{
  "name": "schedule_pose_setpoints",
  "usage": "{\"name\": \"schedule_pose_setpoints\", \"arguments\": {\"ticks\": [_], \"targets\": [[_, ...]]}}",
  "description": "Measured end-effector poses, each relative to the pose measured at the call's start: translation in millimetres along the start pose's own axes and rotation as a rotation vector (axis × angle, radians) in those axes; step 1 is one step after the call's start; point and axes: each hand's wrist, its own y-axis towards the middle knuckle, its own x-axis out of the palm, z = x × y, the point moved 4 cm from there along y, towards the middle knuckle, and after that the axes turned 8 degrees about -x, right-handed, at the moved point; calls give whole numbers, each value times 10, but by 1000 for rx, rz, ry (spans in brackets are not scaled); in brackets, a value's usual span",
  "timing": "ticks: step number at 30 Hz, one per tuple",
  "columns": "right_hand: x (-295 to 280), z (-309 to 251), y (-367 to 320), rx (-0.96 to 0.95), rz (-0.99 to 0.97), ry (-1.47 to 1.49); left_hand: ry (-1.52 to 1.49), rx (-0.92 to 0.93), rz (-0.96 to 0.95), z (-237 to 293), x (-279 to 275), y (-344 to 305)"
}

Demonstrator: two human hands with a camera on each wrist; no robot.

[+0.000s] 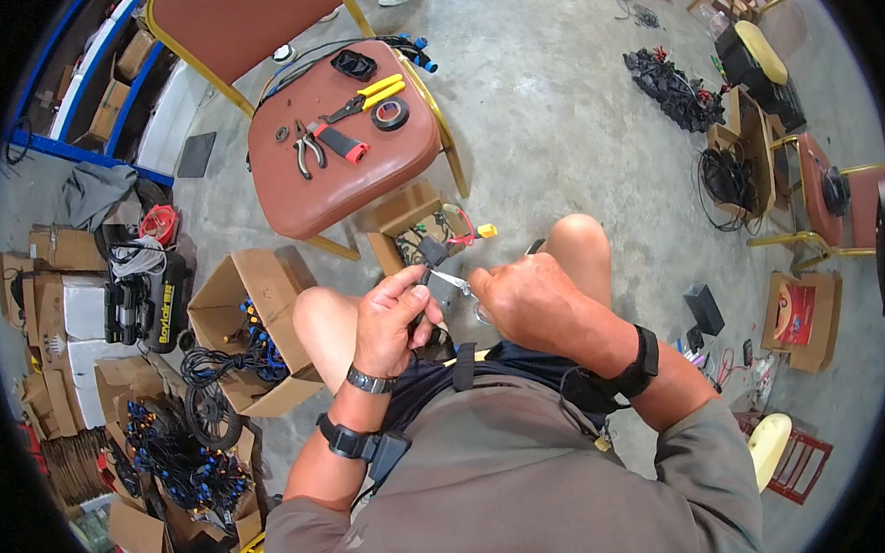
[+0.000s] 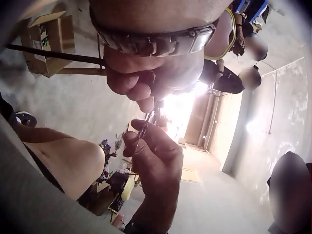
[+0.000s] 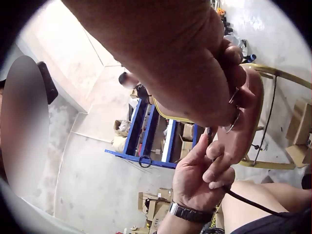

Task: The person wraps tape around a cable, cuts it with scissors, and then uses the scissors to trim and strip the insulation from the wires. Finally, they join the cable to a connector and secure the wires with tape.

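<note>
Between thumb and fingers, my left hand point(image 1: 393, 322) pinches a black cable point(image 3: 248, 201), whose length trails down toward the lap in the right wrist view. My right hand point(image 1: 533, 295), fingers curled, holds a small shiny metal tool point(image 3: 235, 119), with finger loops around its fingers. A thin pale strip point(image 1: 449, 278) runs between the two hands. Just beyond the left fingertips is a small dark block point(image 1: 433, 250). In the left wrist view the right hand point(image 2: 158, 153) faces the left hand point(image 2: 141, 80) closely.
A brown chair point(image 1: 342, 187) ahead bears pliers point(image 1: 308, 150), yellow-handled cutters point(image 1: 363, 99) and black tape point(image 1: 390, 114). An open box point(image 1: 402, 219) with a yellow connector point(image 1: 486, 231) lies beyond the hands. Left stands a box of cables point(image 1: 294, 365); more boxes and chairs stand right.
</note>
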Motion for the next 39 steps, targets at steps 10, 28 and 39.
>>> {"name": "schedule_pose_setpoints", "arguments": {"ticks": [10, 28, 39], "targets": [[66, 155, -110, 48, 313, 384, -130, 13, 17, 76, -71, -35], [99, 281, 91, 139, 732, 1055, 75, -37, -227, -43, 89, -90], [197, 360, 116, 327, 563, 1595, 310, 79, -142, -70, 133, -111]]}}
